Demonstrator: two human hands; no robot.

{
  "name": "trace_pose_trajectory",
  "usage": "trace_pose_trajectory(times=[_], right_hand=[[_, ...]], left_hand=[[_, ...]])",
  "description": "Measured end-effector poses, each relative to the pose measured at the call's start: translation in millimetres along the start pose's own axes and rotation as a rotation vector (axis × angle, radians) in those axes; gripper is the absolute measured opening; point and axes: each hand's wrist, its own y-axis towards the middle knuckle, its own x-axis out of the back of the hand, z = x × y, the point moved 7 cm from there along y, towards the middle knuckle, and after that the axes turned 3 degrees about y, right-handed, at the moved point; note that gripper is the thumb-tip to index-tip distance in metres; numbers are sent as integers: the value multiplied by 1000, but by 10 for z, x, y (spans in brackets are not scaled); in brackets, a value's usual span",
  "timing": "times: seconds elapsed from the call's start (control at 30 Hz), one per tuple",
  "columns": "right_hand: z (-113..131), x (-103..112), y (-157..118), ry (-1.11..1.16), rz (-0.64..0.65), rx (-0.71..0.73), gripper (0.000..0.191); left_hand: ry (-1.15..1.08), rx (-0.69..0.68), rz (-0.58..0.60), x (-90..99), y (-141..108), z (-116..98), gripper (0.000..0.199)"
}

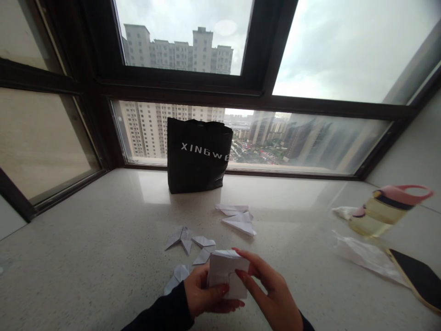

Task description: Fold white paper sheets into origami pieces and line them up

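A small folded white paper (228,275) is held up between my two hands, above the speckled white sill (103,257). My left hand (208,292) grips its lower left side, thumb across the front and fingers behind. At its upper right, my right hand (267,285) pinches the edge between thumb and index finger. Just beyond my hands lie folded paper pieces (181,238), others (205,246) beside them and one (179,276) partly hidden by my left hand. Farther back rest two more folded papers (240,222).
A black bag (198,158) stands against the window at the back. On the right are a bottle (382,214) with a pink lid, crumpled white tissue or plastic (367,253) and a dark phone (418,278) at the edge of view.
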Motion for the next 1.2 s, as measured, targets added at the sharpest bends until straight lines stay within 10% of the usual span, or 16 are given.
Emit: trace_pose_trajectory(times=[0.3,0.53,0.73,1.03,1.2], right_hand=[[-113,-99,39,461,30,-174,58],[-206,-110,18,464,35,-262,32],[-171,-65,37,331,-11,-221,28],[12,-7,49,-89,107,-36,17],[-191,-91,-76,-174,162,-69,16]], left_hand=[[20,-80,-6,11,-3,-31,48],[5,-109,-115,23,-10,-10,55],[-25,-114,-226,137,35,68,57],[423,-470,-88,-11,-69,-291,43],[702,-356,-117,54,-8,-196,28]])
